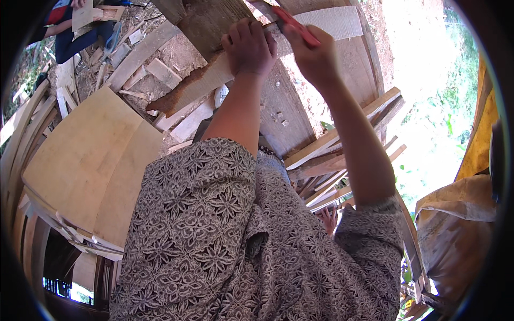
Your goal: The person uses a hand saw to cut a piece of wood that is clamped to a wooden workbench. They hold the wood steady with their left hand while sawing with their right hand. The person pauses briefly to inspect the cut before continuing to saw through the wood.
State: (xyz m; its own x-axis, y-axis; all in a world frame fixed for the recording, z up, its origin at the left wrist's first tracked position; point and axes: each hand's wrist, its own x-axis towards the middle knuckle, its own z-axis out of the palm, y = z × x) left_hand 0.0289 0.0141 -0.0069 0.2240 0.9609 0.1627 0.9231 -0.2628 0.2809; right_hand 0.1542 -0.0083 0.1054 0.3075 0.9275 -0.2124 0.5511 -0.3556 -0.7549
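Observation:
My left hand (250,48) is closed over a long pale board (201,80) with a ragged brown edge. The board slants across the upper middle. Just to the right, my right hand (317,59) grips a red-handled tool (295,25). The tool's working end points toward my left hand, close to the board; its kind cannot be made out. Under the board, a wide dark plank (211,24) runs to the top edge, and another broad plank (289,112) lies nearer to me.
At left stands a wooden stool or table with a smooth top (91,155). Offcuts (163,72) litter the ground. A stack of wood strips (342,139) lies at right. Another person's hand (80,2) holds a wood piece at the upper left. A yellowish tarp (455,214) hangs at far right.

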